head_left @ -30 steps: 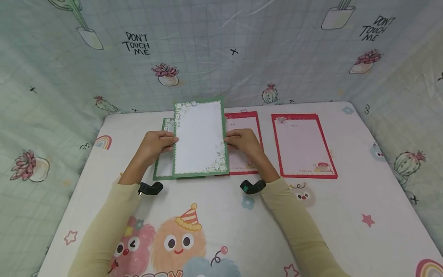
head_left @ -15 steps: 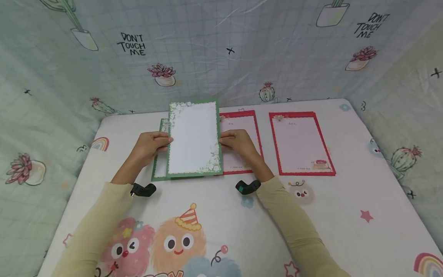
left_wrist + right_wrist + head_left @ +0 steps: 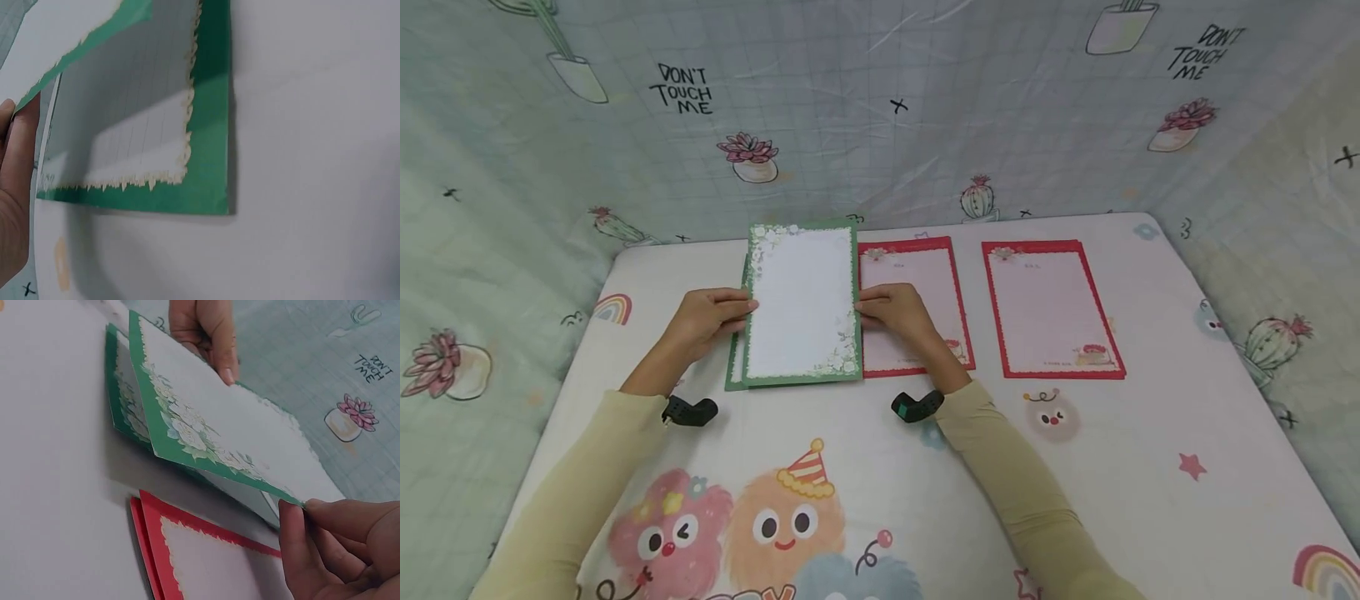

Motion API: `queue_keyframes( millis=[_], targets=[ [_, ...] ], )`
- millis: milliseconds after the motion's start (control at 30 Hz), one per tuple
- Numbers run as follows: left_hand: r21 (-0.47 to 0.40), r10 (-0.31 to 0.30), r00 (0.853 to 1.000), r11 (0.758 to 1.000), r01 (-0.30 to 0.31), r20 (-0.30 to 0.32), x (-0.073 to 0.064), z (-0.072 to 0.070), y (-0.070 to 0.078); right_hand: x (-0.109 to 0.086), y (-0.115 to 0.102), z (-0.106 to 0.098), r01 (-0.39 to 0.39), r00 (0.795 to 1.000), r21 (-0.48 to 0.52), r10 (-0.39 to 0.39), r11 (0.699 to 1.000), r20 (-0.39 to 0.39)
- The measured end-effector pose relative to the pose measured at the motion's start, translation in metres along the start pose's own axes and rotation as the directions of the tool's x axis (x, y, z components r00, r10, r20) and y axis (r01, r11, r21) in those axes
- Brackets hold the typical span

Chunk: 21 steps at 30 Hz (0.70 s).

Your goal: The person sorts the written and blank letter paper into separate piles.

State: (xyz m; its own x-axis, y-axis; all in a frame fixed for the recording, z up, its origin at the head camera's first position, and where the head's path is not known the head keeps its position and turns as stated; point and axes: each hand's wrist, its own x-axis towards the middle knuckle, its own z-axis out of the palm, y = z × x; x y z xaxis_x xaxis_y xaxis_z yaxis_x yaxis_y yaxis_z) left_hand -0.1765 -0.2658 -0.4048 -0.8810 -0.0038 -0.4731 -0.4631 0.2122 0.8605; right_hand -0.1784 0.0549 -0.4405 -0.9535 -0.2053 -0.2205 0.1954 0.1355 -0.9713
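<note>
A green-bordered sheet of letter paper (image 3: pixel 801 304) with white flowers in its corners is held up by both hands. My left hand (image 3: pixel 703 325) pinches its left edge, and my right hand (image 3: pixel 898 312) pinches the right edge. Under it, another green-bordered sheet (image 3: pixel 137 137) lies flat on the table, mostly covered in the head view. The right wrist view shows the held sheet (image 3: pixel 206 419) tilted, apart from the green sheet below. Beneath my right hand lie red-bordered sheets (image 3: pixel 917 333), stacked slightly out of line.
Further right on the table lies another stack of red-bordered sheets (image 3: pixel 1052 312). The white tablecloth (image 3: pixel 1150 500) bears printed cartoon figures. A patterned curtain (image 3: pixel 850 108) stands behind the table and at both sides. Each wrist carries a small black camera (image 3: pixel 917 407).
Both hands have carried the green-bordered sheet left and slightly down. It now covers more of the green sheet beneath, and more of the middle red-bordered stack shows.
</note>
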Motion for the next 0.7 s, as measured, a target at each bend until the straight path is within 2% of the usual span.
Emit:
queue_keyframes(
  millis=[167, 400, 700],
  targets=[
    [0.042, -0.029, 1.0, 0.999, 0.029, 0.008, 0.003, -0.015, -0.001, 0.005, -0.002, 0.014, -0.021, 1.0, 0.016, 0.021, 1.0, -0.003],
    [0.129, -0.023, 1.0, 0.991, 0.021, 0.015, 0.008, -0.027, -0.006, 0.013, -0.006, 0.029, -0.022, 1.0, -0.049, 0.022, 0.999, 0.01],
    [0.248, 0.037, 0.999, 0.968, -0.031, -0.016, 0.012, -0.034, -0.007, 0.019, -0.008, 0.043, -0.025, 1.0, -0.063, 0.026, 0.998, 0.015]
  ],
)
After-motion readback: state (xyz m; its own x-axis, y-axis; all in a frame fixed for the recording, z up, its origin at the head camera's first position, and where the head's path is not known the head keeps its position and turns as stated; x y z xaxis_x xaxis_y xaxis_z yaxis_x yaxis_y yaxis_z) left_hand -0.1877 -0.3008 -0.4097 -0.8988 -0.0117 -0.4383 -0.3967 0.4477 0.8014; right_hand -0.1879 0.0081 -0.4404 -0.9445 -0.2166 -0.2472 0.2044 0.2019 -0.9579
